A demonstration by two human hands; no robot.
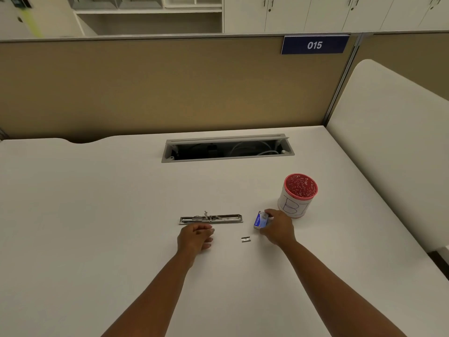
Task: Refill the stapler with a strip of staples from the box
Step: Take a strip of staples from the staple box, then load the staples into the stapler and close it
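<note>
A silver metal stapler (211, 218) lies opened out flat on the white desk (97, 215), its long channel facing up. My left hand (195, 237) rests just in front of its left half, fingers loosely curled, holding nothing that I can see. A small blue and white staple box (259, 220) stands to the right of the stapler, and my right hand (277, 227) grips it from the right side. A short strip of staples (246, 239) lies loose on the desk between my two hands.
A red-rimmed white pen cup (298, 195) stands just behind my right hand. An open cable tray (227, 149) is sunk in the desk farther back. A tan partition (170, 88) closes the far side and a white panel (393, 142) the right.
</note>
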